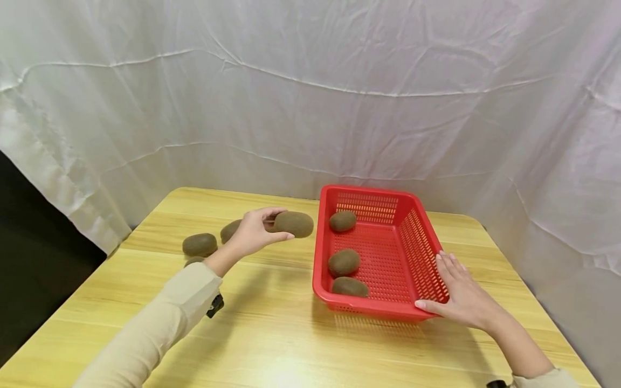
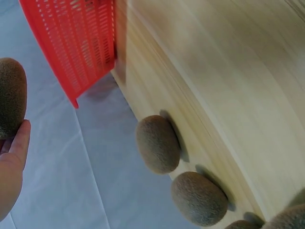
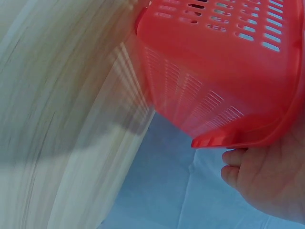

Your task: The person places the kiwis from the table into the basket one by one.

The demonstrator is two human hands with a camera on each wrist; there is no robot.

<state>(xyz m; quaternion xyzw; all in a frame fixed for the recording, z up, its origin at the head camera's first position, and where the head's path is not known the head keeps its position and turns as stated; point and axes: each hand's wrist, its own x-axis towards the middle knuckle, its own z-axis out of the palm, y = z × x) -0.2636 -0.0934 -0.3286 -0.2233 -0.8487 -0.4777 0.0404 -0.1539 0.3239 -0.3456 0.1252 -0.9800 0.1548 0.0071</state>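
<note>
Between thumb and fingers, my left hand holds a brown fuzzy kiwi above the table, left of the red plastic basket. The same held kiwi shows at the left edge of the left wrist view. Inside the basket, three kiwis lie along the left side, one far back and two nearer the front. My right hand grips the basket's near right corner, thumb on the front rim and fingers along the right rim. In the right wrist view, fingertips show just under the rim.
Several more kiwis lie on the wooden table, left of the basket and partly behind my left hand and forearm. A white cloth hangs behind the table and at its right side. A dark area borders the left.
</note>
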